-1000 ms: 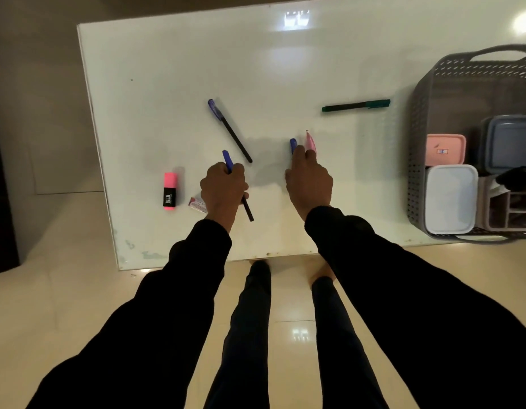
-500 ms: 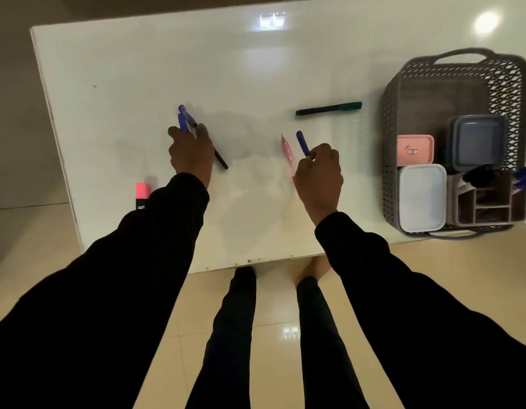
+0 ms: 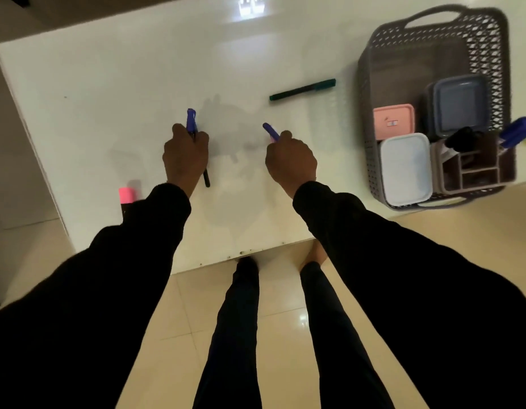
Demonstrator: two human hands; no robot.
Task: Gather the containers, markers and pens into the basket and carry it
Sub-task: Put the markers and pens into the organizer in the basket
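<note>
My left hand grips blue-capped pens over the white table; their black tips stick out below the fist. My right hand holds a blue-capped pen, with a sliver of a pink pen beside it. A green marker lies on the table beyond my right hand. A pink highlighter sits at the left, partly behind my sleeve. The grey basket at the right holds pink, grey and white containers and a pen organiser with blue pens.
The table's front edge runs just past my forearms, with tiled floor and my legs below. The basket overhangs the table's front right edge. A handle arches over the basket's far side.
My left hand has taken the second blue pen off the table and drawn back toward me. The pink pen that lay beside my right hand is now in its grip.
</note>
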